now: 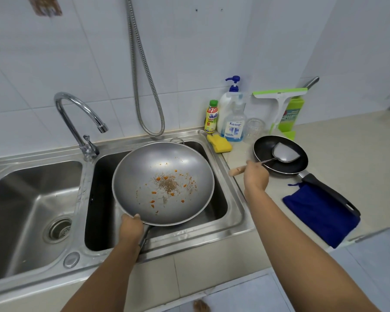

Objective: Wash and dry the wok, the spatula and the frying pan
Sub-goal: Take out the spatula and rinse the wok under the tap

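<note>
A grey metal wok (144,167) with orange food scraps and brown residue sits over the right sink basin (221,208). My left hand (131,228) grips its dark handle at the near rim. On the counter to the right lies a black frying pan (268,165), its handle pointing toward me. The metal blade of a spatula (285,153) rests inside that pan. My right hand (256,176) grips the spatula's wooden handle, whose end sticks out to the left.
A curved tap (77,115) stands between the two basins, and a shower hose (144,86) hangs on the tiled wall. A yellow sponge (218,143), soap bottles (232,118), a glass jar (254,129) and a green squeegee (279,97) crowd the back counter. A blue cloth (320,215) lies under the pan handle.
</note>
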Demonstrator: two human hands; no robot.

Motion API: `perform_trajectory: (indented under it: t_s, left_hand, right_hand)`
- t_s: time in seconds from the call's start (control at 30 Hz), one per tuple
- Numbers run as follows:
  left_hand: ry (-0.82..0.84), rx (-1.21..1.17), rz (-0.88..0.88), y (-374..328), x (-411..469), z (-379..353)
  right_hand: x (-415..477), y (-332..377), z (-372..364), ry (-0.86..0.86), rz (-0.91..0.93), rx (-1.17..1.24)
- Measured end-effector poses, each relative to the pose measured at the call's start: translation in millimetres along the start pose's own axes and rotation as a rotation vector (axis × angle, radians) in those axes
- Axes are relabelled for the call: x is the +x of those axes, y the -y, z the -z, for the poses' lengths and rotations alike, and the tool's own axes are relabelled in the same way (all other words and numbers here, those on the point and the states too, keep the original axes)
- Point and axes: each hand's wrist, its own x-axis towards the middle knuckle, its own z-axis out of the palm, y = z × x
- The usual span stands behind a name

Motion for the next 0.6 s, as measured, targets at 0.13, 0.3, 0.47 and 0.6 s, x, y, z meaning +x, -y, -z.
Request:
perform_trajectory:
  t_s: [0.13, 0.3, 0.47, 0.6]
  left_hand:
    - [0.004, -0.007, 0.007, -3, -5, 2]
    - [0.020, -0.025, 0.015, -9, -11, 4]
    - [0.042, -0.055, 0.020, -8, -10, 8]
    - [0.067, -0.060, 0.026, -5, -6, 11]
  right_hand:
    - [-33, -34, -10, -0.068, 0.078, -0.098]
    - [-68, -83, -25, -0.048, 0.087, -0.204]
    - [-88, -110, -59, 0.176, 0.162, -0.358]
    - [-86, -115, -87, 0.306, 0.078, -0.550]
